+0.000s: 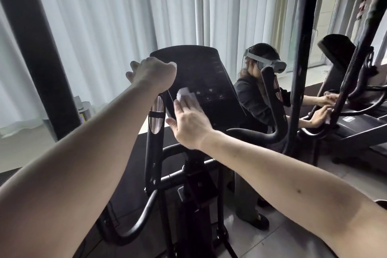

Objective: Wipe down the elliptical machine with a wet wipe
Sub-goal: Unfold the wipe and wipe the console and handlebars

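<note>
The elliptical machine point(194, 195) stands right in front of the person, black, with its slanted console point(201, 73) at arm's reach. The left hand point(154, 73) grips the console at its upper left edge, knuckles up and fingers curled over the rim so the tips go round behind. The right hand point(189, 121) lies flat on the lower left part of the console face, fingers straight and close together, pressing a white wipe point(185, 94) against the dark panel. The wipe is bunched under the fingertips and sticks out past them (nothing is pinched, the hand only presses). Just below the left wrist rises a black handlebar point(155, 142) with a shiny metal patch on it.

Behind the console, to the right, a second person point(251, 98) in dark clothes bends forward, wearing a grey headset point(270, 64). Both of that person's hands are on a bar of the neighbouring machine point(356, 125), one with something white under it. Pale curtains point(104, 16) cover the window behind, and a dark pillar point(31, 48) stands at the left.
</note>
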A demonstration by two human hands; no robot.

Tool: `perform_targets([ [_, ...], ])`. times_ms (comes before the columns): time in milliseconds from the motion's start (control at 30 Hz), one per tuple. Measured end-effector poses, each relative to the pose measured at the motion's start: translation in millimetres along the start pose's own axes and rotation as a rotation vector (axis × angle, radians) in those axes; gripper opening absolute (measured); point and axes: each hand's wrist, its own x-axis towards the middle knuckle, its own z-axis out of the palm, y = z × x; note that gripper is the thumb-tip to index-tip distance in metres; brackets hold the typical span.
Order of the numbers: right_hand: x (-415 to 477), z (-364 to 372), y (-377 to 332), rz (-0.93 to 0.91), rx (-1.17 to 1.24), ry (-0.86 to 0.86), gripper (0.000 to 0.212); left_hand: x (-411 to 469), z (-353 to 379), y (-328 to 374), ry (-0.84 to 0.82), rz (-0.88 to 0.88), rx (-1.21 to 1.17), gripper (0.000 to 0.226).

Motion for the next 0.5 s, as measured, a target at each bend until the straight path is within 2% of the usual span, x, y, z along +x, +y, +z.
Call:
perform_targets([
  [100,-1.3,-1.4,4.6,-0.076,0.056,0.0,0.072,3.9,2.2,-1.8,0.005,0.013,0.009,0.044],
  [300,49.7,-28.0,53.0,0.257,0.136,-0.07,0.078,14.4,7.2,-4.8,0.029,0.028,0.056,0.042],
  [367,54.1,-28.2,43.6,0.194,0.194,-0.059,0.077,18.1,9.5,-5.8,0.037,0.037,0.064,0.042],
  [500,27.6,-13.7,3.4,-0.134,0.176,0.002,0.07,23.6,11.2,-8.4,0.046,0.058,0.062,0.041],
])
